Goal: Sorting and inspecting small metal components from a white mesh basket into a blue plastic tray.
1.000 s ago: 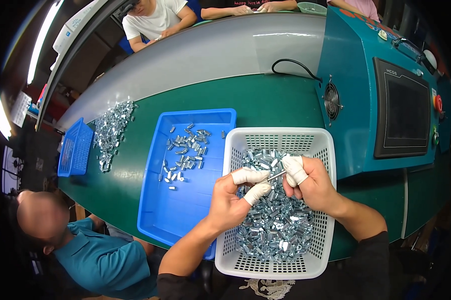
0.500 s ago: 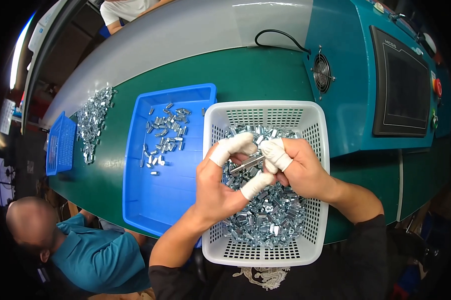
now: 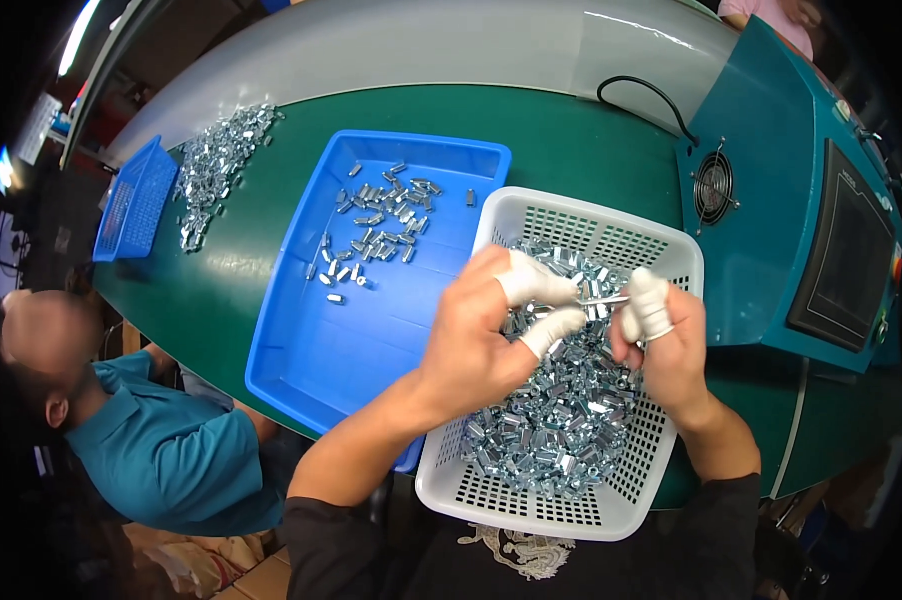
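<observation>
My left hand [image 3: 486,335] and my right hand [image 3: 671,335] meet above a white perforated basket [image 3: 451,490], with white covers on several fingers. A slim silvery metal piece [image 3: 604,299] spans the gap between them. The left thumb and forefinger close on its left end; the right thumb and fingers grip its other end. My fingers partly hide both ends, so its full shape cannot be made out. Under the hands, the basket holds a heap of small shiny hex metal pieces [image 3: 561,430].
Left of the basket is a blue tray [image 3: 311,375] with several loose hex pieces. Another pile [image 3: 221,165] lies far left beside a small blue basket [image 3: 136,205]. A teal machine [image 3: 771,130] with a dark screen stands right. A person in a teal shirt [image 3: 171,450] sits left.
The view has shifted, so tray and basket sit differently in it. My hands have drawn a little apart, and the left fingertips have closed on the metal piece's end.
</observation>
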